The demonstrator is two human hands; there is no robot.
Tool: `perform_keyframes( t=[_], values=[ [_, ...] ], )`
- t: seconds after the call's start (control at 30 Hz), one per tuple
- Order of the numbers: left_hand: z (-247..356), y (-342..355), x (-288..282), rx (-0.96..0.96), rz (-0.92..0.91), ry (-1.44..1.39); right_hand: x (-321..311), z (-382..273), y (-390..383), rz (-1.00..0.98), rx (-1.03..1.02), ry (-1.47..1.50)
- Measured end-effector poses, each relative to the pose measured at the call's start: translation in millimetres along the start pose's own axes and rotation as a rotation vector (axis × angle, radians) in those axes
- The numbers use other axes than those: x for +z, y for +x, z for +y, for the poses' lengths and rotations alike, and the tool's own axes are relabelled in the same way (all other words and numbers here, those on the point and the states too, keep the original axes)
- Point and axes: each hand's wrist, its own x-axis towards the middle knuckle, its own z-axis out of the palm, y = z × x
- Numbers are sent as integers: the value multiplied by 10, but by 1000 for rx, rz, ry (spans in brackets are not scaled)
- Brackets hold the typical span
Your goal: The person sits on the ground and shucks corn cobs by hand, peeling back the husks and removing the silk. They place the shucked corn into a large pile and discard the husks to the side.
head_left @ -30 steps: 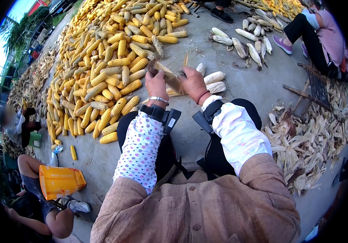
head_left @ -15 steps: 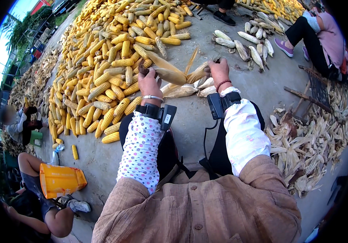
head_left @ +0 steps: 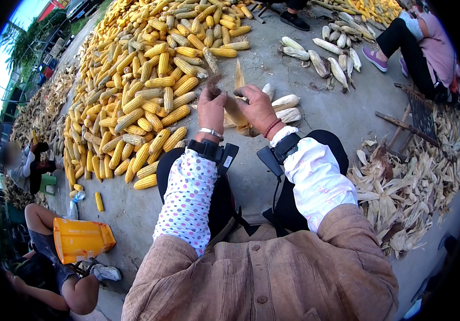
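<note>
My left hand [head_left: 210, 111] and my right hand [head_left: 257, 109] are close together in front of my knees, both with fingers closed on an ear of corn [head_left: 234, 111] in a partly opened dry husk. Motion smears the ear, and my fingers hide much of it. Brown silk [head_left: 215, 84] sticks up above my left hand. One strip of pale husk [head_left: 239, 74] stands up beyond my hands. Behind my right hand, a few unhusked ears [head_left: 285, 102] lie on the concrete. To the left spreads a large pile of bare yellow cobs [head_left: 150, 83].
More unhusked ears [head_left: 338, 72] lie ahead to the right, near a seated person in pink [head_left: 439, 51]. A wooden stool [head_left: 421, 120] stands by loose husks [head_left: 401, 198] on the right. At left, an orange bag [head_left: 83, 239] stands beside another seated person [head_left: 61, 267].
My hands were wide apart with the husk stretched between them. Now they have come together, the right moving left and the left a little right, both slightly nearer to me.
</note>
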Motion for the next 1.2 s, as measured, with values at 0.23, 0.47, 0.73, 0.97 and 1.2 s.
perform_keyframes(
  t=[0.23, 0.47, 0.73, 0.97, 1.2],
  values=[
    [-68, -72, 88, 83, -104, 37, -6, 33, -6, -11, -14, -120],
    [-37, -100, 120, 88, -190, 19, 13, 49, -20, 53, -38, -160],
    [-76, -74, 71, 37, -213, 62, 30, 114, -52, 108, -83, -138],
    [-70, -38, 28, -36, -322, 65, 2, 55, -39, 126, -42, -90],
    [-53, -54, 32, -7, -347, 5, 44, 115, -28, 131, 80, 9]
  ],
)
